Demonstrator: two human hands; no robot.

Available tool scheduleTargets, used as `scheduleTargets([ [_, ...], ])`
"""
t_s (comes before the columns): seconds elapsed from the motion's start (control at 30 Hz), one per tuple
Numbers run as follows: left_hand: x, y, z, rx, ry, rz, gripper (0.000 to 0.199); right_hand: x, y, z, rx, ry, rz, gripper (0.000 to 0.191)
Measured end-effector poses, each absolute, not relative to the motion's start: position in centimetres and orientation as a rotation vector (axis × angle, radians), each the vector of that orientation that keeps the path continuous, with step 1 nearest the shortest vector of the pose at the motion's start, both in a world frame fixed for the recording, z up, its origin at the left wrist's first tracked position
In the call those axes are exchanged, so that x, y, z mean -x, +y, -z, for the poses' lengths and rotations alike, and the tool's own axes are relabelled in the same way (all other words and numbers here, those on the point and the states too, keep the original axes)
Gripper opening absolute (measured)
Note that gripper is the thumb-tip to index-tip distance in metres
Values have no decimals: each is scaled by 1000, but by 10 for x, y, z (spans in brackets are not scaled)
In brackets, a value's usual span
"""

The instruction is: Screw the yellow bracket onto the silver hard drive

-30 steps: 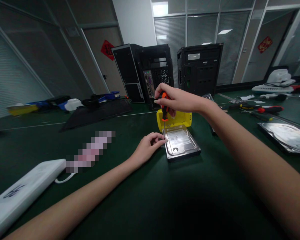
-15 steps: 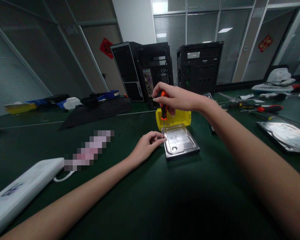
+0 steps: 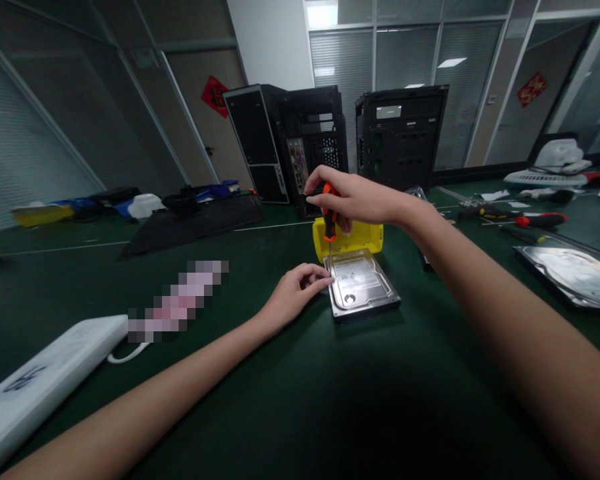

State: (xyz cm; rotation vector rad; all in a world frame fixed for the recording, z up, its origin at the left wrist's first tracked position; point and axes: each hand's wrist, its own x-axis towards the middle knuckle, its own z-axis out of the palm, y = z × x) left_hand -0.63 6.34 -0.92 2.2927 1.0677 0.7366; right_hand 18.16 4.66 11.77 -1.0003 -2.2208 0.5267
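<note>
A silver hard drive point(image 3: 363, 287) lies flat on the green table, its cover facing up. Upright over its left edge stands a screwdriver point(image 3: 330, 223) with an orange and black handle. My right hand point(image 3: 343, 193) is closed around that handle from above. The thin shaft points down, and its tip meets the drive's cover near the far left side. Low at the same edge, my left hand point(image 3: 303, 287) grips the side of the drive, thumb and forefinger close to the screwdriver tip. Just behind the drive sits a yellow tray point(image 3: 373, 235).
Two black computer cases point(image 3: 403, 137) stand at the back. To the right lie another hard drive point(image 3: 575, 273) and a red and black screwdriver point(image 3: 540, 219) among other tools. A white power bank point(image 3: 55, 373) with a cable is at the left, near a black mat point(image 3: 195, 223).
Both hands keep their places on the screwdriver and the drive. The whole view has shifted very slightly; no object has clearly moved.
</note>
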Motion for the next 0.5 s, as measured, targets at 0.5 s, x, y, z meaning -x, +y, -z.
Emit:
scheduleTargets([
  [0.5, 4, 58, 3, -2155, 1006, -722, 32, -174, 49, -114, 901, -2270, -470, 19],
])
